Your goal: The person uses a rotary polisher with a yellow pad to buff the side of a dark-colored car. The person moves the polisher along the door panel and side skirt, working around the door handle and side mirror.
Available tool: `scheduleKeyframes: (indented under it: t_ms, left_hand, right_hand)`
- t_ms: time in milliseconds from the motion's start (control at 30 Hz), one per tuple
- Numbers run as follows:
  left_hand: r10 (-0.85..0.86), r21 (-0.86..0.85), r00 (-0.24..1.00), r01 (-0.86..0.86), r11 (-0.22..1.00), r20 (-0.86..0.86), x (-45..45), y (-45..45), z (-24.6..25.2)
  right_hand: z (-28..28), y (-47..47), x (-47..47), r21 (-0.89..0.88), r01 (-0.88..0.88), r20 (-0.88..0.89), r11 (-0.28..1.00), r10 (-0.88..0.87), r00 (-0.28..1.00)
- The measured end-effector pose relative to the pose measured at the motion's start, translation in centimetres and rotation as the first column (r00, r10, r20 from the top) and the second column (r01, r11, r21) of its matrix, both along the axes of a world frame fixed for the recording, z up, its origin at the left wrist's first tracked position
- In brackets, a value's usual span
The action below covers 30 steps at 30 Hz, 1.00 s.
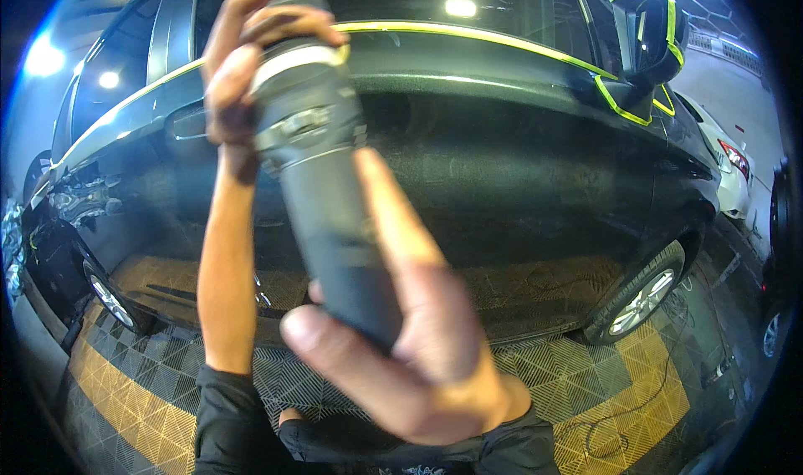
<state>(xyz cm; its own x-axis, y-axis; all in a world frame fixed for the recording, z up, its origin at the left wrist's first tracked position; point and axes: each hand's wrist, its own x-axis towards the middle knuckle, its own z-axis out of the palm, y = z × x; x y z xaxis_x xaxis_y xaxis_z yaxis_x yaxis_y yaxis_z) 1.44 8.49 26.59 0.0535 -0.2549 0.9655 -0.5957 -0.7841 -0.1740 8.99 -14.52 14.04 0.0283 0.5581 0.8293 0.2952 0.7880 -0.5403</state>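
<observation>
A dark handheld power polisher (326, 186) is held up between both hands, in front of the side of a dark car (502, 180). Around its head, near a pale ring, curl the fingers of my left hand (241, 67). My right hand (414, 343) grips the rear of the body, thumb on one side and index finger stretched along the other. Motion blurs the tool and the right hand. The tool's working face is hidden, so I cannot tell whether it touches the car. Yellow masking tape (452, 30) lines the lower window edge.
At the upper right juts the taped side mirror (649, 36). A front wheel (643, 302) and a rear wheel (113, 296) flank the doors. A cable (649, 400) lies on the tiled floor (132, 400). Beyond the mirror stands a white car (731, 167).
</observation>
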Motion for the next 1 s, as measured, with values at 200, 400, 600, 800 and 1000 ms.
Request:
scheduleKeyframes:
  t_ms: [200,400,600,800,1000]
  left_hand:
    - [0.302,-0.007,0.95,-0.302,0.953,0.078,-7.0,2.6,-1.5]
    - [0.565,-0.29,0.754,-0.488,0.823,0.335,-7.0,3.3,-5.0]
    - [0.504,-0.921,0.863,-0.211,0.328,-0.019,-6.4,-5.8,-7.6]
    - [-0.468,-0.928,0.842,-0.356,-0.106,-0.27,-5.9,-8.1,-3.7]
    - [-0.525,-0.767,0.708,-0.623,-0.151,-0.472,-5.1,-10.9,1.0]
  right_hand:
    - [-1.8,4.4,-4.1,0.007,-0.125,0.078,0.992,0.124,0.989]
    - [-2.1,1.6,-8.4,-0.354,-0.27,-0.433,0.896,0.099,0.896]
    - [-3.4,-1.2,-4.7,-0.406,0.03,0.043,0.913,-0.013,0.999]
    - [-5.0,-2.7,-3.3,-0.368,0.272,0.283,0.889,-0.172,0.943]
    - [5.0,-4.0,-3.7,-0.817,-0.19,-0.384,0.544,-0.268,0.884]
